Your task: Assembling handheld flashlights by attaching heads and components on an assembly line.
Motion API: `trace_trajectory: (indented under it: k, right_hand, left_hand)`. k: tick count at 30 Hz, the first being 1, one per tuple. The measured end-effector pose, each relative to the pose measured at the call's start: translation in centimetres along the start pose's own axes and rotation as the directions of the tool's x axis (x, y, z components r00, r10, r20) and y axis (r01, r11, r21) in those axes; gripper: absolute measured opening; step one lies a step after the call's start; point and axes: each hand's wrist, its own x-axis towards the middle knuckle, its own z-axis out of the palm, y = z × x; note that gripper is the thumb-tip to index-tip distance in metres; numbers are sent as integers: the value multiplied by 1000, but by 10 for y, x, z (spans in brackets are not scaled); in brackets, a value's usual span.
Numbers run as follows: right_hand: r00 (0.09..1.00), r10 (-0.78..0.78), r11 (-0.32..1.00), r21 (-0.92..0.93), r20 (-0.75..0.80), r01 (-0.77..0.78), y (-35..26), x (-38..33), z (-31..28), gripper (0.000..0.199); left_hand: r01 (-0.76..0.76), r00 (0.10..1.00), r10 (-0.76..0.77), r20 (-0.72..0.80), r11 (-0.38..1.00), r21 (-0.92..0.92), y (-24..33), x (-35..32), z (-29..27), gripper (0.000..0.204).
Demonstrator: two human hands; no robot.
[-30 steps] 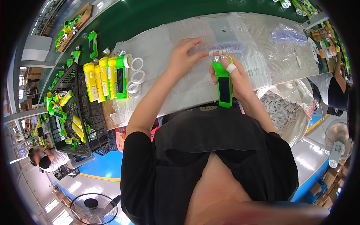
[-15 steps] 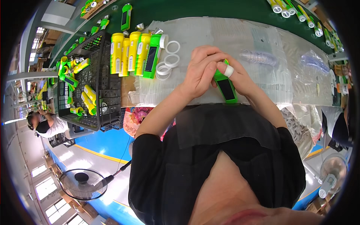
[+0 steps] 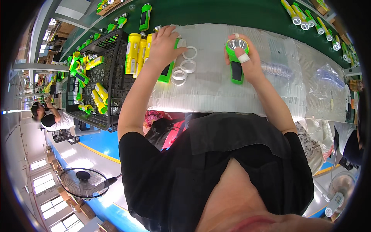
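Observation:
My right hand (image 3: pixel 252 66) is wrapped around a green flashlight (image 3: pixel 236 71) with a dark panel on its body. Its round silver reflector (image 3: pixel 237 45) faces up, and my thumb rests at the reflector's edge. White bands circle the thumb and a finger of this hand. Over on the left, my left hand (image 3: pixel 162 47) lies across a row of flashlights, thumb spread from the fingers. Under it is a green flashlight (image 3: pixel 165 74), partly hidden, beside several yellow flashlights (image 3: pixel 132 52). Whether the fingertips grip anything is hidden. Several white rings (image 3: pixel 188 66) lie just right of that hand.
A black crate (image 3: pixel 101 120) with yellow and green flashlight bodies stands at the left. Clear plastic lenses (image 3: pixel 277 70) lie in a stack right of my right hand, with a bagged bundle (image 3: pixel 330 78) farther right. More flashlights (image 3: pixel 296 19) line the far right. A floor fan (image 3: pixel 83 183) stands behind me.
My hands have come apart from around the green flashlight. The left hand has moved left onto the flashlight row; the right keeps the flashlight, whose reflector now shows.

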Motion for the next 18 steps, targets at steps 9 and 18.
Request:
trace_trajectory:
  k: [9, 18]
  right_hand:
    - [1000, -11, 1000, -20, -10, 11, 3, 0, -3, 31]
    - [998, -60, 998, -33, 10, 60, 2, -2, -2, 34]
  left_hand:
    - [-23, 982, -129, -138, 646, -763, 40, 8, 1, 25]
    - [-243, 965, 59, -254, 553, -797, 112, 22, -51, 33]
